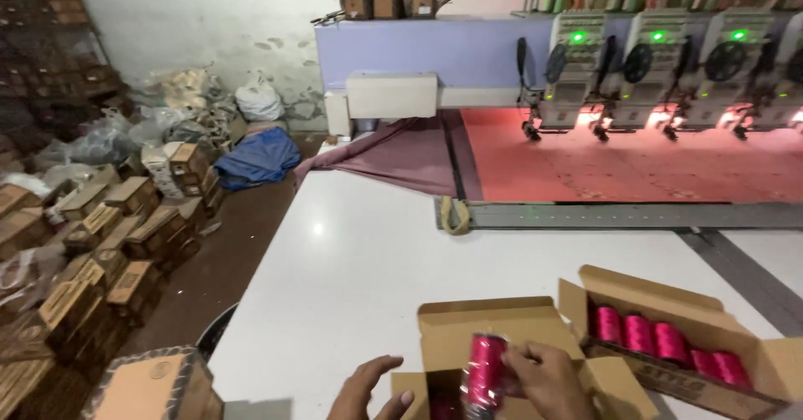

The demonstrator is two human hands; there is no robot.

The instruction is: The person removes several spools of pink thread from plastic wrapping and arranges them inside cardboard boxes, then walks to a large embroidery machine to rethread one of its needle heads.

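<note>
The right hand (pixel 548 378) has its fingers clenched around a glossy magenta thread spool wrapped in clear plastic (pixel 485 370), held upright above the open brown cardboard box (pixel 493 324) on the white desk (pixel 351 269). The left hand (pixel 368 391) hovers just left of the spool, fingers released, loosely spread. Right of the fingers, a second open cardboard box (pixel 652 294) holds a row of magenta spools (pixel 661 340).
</note>
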